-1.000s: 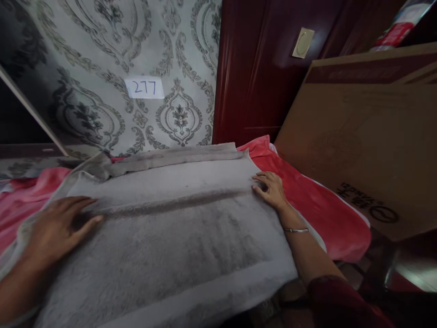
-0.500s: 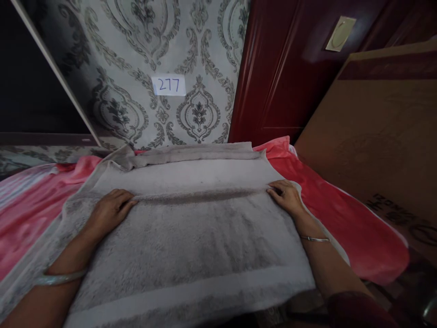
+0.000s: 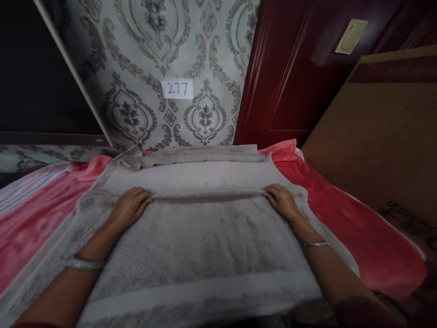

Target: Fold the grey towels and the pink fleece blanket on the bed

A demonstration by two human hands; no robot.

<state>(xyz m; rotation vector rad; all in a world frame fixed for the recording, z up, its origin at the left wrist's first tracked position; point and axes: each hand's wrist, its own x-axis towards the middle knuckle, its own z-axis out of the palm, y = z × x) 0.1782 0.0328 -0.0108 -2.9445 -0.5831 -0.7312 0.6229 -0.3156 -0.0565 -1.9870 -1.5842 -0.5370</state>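
Where left hand (image 3: 129, 209) and right hand (image 3: 282, 201) meet towel (image 3: 208, 237), fingertips (image 3: 145, 197) blur.

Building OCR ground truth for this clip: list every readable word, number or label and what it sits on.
"277": handwritten on a white paper slip stuck to the patterned wallpaper.
Dark print low on the cardboard box at the right: too blurred to read.
Pale plate on the dark red door: no text legible.
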